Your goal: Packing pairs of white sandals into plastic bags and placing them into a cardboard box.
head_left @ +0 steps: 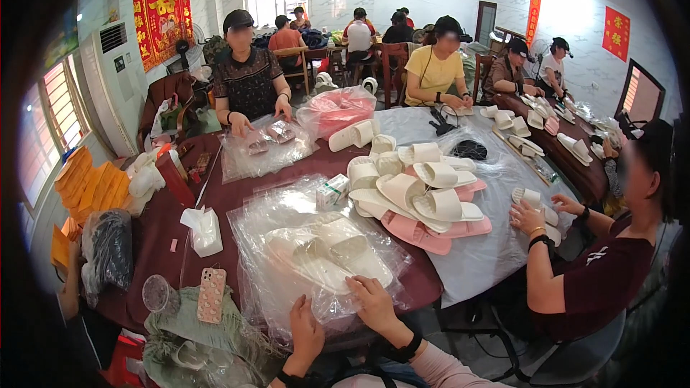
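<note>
A pair of white slippers [332,248] lies inside a clear plastic bag [251,266] on the table before me, with more clear bags under it. My right hand [375,305] rests its stretched fingers on the bag at the near heel end of the slippers. At the bag's near edge, my left hand [307,327] stands on its side with fingers extended and apart, nothing visible in it. To the right of the bag is a heap of white slippers [402,194], with pink slippers [417,236] among them.
Left of the bags are a tissue pack [205,232], a phone [210,294] and a clear plastic cup [157,292]. A small white box [333,191] lies behind the bag. Co-workers sit around the maroon table [162,241]; one person's hands [530,219] handle slippers at right.
</note>
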Motion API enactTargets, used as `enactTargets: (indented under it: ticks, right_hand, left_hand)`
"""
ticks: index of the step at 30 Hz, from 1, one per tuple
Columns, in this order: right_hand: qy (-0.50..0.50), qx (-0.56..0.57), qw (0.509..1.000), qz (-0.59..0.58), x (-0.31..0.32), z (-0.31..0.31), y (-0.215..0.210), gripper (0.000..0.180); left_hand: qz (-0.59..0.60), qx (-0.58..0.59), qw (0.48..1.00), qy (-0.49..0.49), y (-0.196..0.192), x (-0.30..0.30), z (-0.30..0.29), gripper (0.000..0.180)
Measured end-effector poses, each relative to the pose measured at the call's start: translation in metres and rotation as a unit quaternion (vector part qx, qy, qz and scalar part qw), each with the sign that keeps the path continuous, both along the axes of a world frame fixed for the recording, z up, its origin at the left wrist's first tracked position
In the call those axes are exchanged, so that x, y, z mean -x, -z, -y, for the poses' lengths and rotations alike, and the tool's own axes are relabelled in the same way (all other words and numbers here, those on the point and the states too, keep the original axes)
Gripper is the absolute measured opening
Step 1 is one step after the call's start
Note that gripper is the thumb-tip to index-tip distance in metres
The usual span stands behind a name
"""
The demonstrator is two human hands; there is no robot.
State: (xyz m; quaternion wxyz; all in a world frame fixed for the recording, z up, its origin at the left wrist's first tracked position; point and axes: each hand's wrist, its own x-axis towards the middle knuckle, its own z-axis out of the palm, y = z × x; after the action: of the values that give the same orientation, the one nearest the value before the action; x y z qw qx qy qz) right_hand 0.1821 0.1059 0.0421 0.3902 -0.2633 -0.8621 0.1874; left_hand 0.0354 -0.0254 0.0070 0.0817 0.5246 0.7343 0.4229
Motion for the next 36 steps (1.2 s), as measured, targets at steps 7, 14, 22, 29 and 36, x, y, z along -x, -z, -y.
enactTargets:
  ticks: [7,14,22,29,36]
  right_hand:
    - [0.000,0.020,1.000,0.023,0.000,0.000,0.003,0.046]
    - [0.030,-0.080,0.995,0.048,0.002,0.000,-0.008,0.043]
    - [-0.038,0.046,0.998,0.014,0.004,-0.004,0.009,0.052]
    - [-0.030,0.044,0.997,0.049,0.007,-0.001,-0.001,0.068]
    - [-0.056,-0.002,0.992,0.112,0.012,-0.001,0.008,0.072]
  left_hand:
    - [-0.074,0.056,0.995,0.021,0.008,-0.004,-0.001,0.057]
    - [-0.152,0.059,0.986,0.039,0.026,0.001,0.000,0.052]
    - [-0.163,0.060,0.984,0.043,0.026,-0.001,-0.001,0.049]
    - [-0.176,0.039,0.982,0.050,0.027,-0.001,-0.003,0.047]
    - [-0.204,0.046,0.978,-0.004,0.030,-0.008,0.000,0.035]
